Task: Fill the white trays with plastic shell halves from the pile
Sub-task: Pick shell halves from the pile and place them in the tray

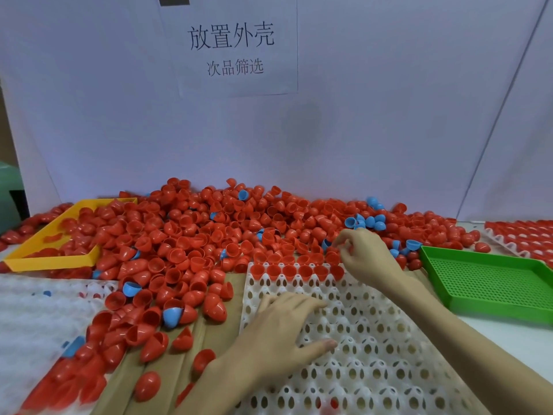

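First row of the tray was in, next shell being picked

The left hand (287,327) lay flat, fingers spread, pinning the white tray (359,339) on the bench, while the right hand (363,253) reached to the edge of the pile (209,232), fingers curled as if pinching a red shell, though what it held honestly couldn't be made out. Best bet was probably keeping the tray pinned and dropping each shell open side up, like the filled row (294,271) at its far edge. The yellow tray (51,259) was half buried, and another filled tray (520,232) was cut off at right.
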`<action>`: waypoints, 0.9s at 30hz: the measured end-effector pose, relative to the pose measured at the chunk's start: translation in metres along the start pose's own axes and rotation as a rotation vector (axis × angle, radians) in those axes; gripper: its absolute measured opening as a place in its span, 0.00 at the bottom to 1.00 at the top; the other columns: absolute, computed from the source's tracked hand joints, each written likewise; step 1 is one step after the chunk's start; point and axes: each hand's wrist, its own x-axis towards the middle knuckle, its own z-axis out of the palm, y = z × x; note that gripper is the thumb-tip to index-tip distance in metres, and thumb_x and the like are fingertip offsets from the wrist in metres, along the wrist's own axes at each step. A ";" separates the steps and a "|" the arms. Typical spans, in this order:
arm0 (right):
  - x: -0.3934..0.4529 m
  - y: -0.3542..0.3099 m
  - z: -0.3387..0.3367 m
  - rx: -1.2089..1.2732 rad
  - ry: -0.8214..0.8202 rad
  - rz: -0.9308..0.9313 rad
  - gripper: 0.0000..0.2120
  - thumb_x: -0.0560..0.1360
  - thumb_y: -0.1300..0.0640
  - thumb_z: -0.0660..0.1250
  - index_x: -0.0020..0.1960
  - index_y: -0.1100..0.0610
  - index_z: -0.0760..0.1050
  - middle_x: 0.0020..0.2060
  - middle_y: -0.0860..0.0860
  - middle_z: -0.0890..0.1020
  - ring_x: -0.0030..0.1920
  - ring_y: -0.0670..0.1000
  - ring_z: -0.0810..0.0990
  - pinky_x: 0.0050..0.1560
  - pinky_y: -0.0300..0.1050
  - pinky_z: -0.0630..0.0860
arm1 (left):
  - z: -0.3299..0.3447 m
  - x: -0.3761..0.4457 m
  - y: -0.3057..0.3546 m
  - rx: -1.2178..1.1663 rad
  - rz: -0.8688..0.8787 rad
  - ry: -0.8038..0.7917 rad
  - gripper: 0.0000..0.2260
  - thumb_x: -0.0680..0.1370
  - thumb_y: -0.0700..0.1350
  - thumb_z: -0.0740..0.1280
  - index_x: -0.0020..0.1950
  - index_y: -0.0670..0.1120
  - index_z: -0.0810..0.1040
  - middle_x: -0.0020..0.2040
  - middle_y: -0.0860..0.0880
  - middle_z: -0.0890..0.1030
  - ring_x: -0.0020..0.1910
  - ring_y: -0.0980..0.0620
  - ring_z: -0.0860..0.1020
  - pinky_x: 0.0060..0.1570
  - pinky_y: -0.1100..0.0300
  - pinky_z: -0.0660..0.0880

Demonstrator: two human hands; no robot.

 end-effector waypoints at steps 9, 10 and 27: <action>0.038 0.010 0.010 -0.258 -0.067 -0.120 0.25 0.82 0.62 0.68 0.75 0.44 0.74 0.64 0.49 0.76 0.62 0.51 0.77 0.50 0.45 0.81 | 0.000 0.000 0.000 0.041 -0.015 0.023 0.30 0.80 0.71 0.59 0.80 0.63 0.63 0.75 0.66 0.67 0.67 0.75 0.55 0.69 0.66 0.49; 0.039 0.011 0.012 -0.282 -0.072 -0.131 0.24 0.81 0.63 0.69 0.74 0.45 0.76 0.59 0.49 0.76 0.58 0.50 0.77 0.46 0.43 0.78 | -0.001 0.000 0.000 0.036 -0.014 0.021 0.29 0.80 0.71 0.59 0.80 0.63 0.63 0.75 0.66 0.67 0.66 0.75 0.54 0.69 0.66 0.49; 0.009 0.014 -0.009 0.259 0.145 -0.015 0.08 0.77 0.58 0.77 0.55 0.55 0.83 0.51 0.44 0.82 0.50 0.46 0.81 0.49 0.30 0.73 | -0.001 -0.001 0.000 0.077 -0.002 0.013 0.30 0.81 0.71 0.57 0.81 0.61 0.62 0.75 0.63 0.68 0.73 0.67 0.61 0.76 0.58 0.53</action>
